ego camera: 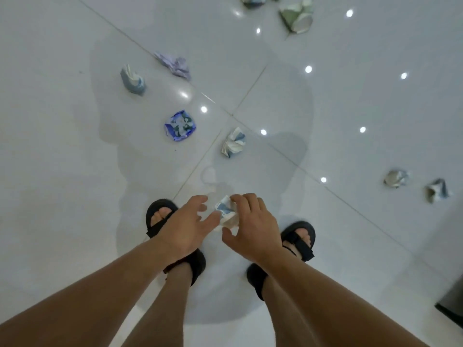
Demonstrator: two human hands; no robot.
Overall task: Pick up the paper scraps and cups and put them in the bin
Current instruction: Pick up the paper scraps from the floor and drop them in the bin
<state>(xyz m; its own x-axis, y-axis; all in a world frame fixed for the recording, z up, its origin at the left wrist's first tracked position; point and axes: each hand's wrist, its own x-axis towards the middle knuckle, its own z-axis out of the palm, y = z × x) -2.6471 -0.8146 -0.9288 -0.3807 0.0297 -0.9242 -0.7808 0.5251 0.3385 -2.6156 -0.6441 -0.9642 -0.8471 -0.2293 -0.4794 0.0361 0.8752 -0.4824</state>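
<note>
My right hand (pixel 251 225) grips a crumpled blue-and-white paper cup (pixel 226 213) between my feet, fingers curled over its top and thumb under it. My left hand (pixel 186 227) hovers beside the cup with fingers spread and holds nothing. On the white floor ahead lie a crushed blue-white cup (pixel 233 143), a dark blue patterned scrap (pixel 180 125), a grey-blue crushed cup (pixel 133 81) and a lilac crumpled paper (pixel 175 65). Two small crumpled scraps (pixel 396 178) (pixel 437 190) lie at the right. A green-white crushed cup (pixel 298 17) lies at the top.
My feet in black sandals (pixel 160 216) (pixel 299 237) stand on glossy white tiles with ceiling-light reflections. Another crushed cup (pixel 252 0) is cut off by the top edge. A dark object's corner (pixel 451 304) shows at the lower right edge.
</note>
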